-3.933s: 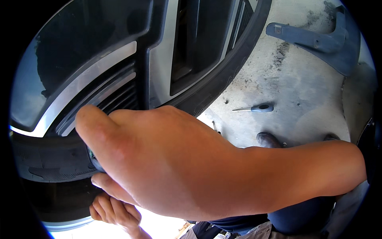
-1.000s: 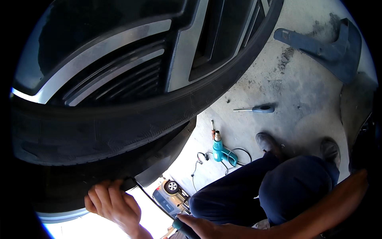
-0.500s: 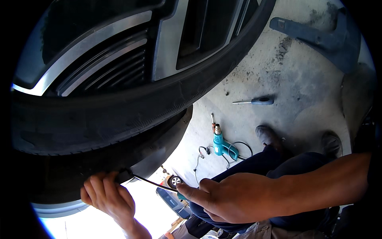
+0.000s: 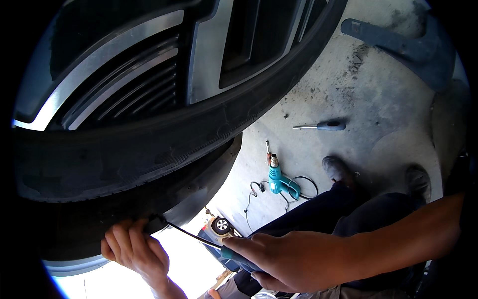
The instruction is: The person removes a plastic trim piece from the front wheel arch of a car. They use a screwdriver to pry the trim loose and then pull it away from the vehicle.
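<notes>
My right hand (image 4: 294, 259) is closed round the green and dark handle of a screwdriver (image 4: 234, 254), index finger stretched along it. The tool's thin metal shaft runs up and left to a small black piece (image 4: 156, 223) beside my left hand; its tip is hidden there. My left hand (image 4: 137, 251) has its fingers curled over the dark wheel-arch edge (image 4: 74, 241), close to that black piece. Above both hands is a large tyre (image 4: 124, 167) on a black and silver wheel (image 4: 206, 60). A dark arch panel (image 4: 199, 192) curves down behind the tyre.
On the concrete floor (image 4: 279, 129) lie a teal heat gun (image 4: 280, 182) with its cord, a small tool (image 4: 268, 153) by its nozzle, and another screwdriver (image 4: 326, 125). A grey plastic panel (image 4: 398, 47) lies at the far right. My boots (image 4: 337, 169) stand near the heat gun.
My right hand has shifted slightly down, and more of the screwdriver's green handle shows. The left hand keeps its hold. The view has moved a little.
</notes>
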`<state>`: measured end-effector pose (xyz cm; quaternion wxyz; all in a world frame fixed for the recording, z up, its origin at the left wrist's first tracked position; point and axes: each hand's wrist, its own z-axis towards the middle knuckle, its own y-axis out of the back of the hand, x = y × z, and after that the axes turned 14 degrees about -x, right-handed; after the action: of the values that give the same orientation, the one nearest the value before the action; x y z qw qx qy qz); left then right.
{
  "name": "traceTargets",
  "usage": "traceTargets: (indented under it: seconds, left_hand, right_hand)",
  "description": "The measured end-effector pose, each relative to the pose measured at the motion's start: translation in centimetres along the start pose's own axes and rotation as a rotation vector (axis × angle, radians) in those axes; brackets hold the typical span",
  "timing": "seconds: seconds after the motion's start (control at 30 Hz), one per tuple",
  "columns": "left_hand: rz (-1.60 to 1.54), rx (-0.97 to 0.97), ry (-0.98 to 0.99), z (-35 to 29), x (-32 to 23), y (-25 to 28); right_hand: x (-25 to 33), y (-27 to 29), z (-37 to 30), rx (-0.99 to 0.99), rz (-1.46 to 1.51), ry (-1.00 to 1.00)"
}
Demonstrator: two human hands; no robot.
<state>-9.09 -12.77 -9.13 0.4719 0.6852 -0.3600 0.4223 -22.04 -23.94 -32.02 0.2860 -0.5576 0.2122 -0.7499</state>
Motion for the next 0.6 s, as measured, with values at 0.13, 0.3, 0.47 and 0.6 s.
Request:
traceTargets:
  seconds: [0.13, 0.3, 0.47, 0.6]
  left_hand:
    - [-0.007, -0.014, 0.024, 0.4, -0.3, -0.2]
    - [-0.009, -0.026, 0.019, 0.5, -0.4, -0.1]
    - [-0.024, -0.027, 0.019, 0.4, -0.5, 0.0]
    - [-0.028, -0.028, 0.024, 0.0, -0.2, 0.0]
  right_hand:
    - [0.5, -0.4, -1.0, -0.115, 0.304, -0.177]
    - [1.0, 3.6, 1.0, 0.179, -0.322, 0.029]
    - [0.8, 3.9, 0.7, 0.185, -0.524, 0.13]
    - [0.7, 3.2, 0.4, 0.123, -0.608, 0.257]
